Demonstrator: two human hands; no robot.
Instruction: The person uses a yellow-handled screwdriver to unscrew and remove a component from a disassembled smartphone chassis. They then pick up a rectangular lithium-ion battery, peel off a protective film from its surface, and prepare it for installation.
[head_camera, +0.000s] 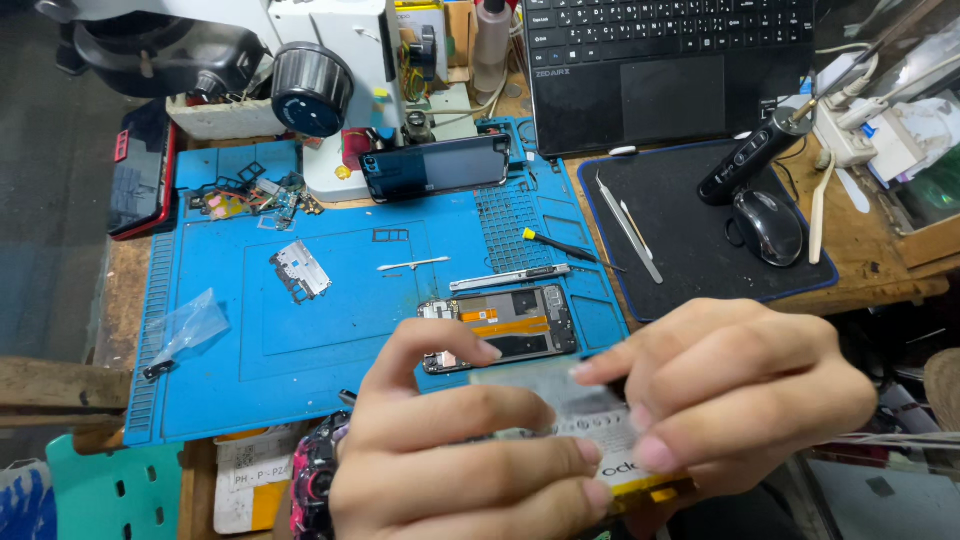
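Both hands hold a flat grey phone battery (560, 400) close to the camera, low in the head view. My left hand (450, 450) grips its near left side with thumb and fingers. My right hand (740, 390) pinches its right edge. Beyond the hands an opened phone body (500, 330), with an orange flex cable showing, lies on the blue repair mat (330, 310). A metal cover plate (300, 268) rests further left on the mat.
A phone screen (435, 167) leans against the microscope base (340, 90). Tweezers (630, 225), a black mouse (768, 226) and an electric screwdriver (750, 155) sit on a black pad. A laptop (670, 70) stands behind. A small screwdriver (560, 245), loose parts (250, 195) and a plastic bag (190, 325) lie on the mat.
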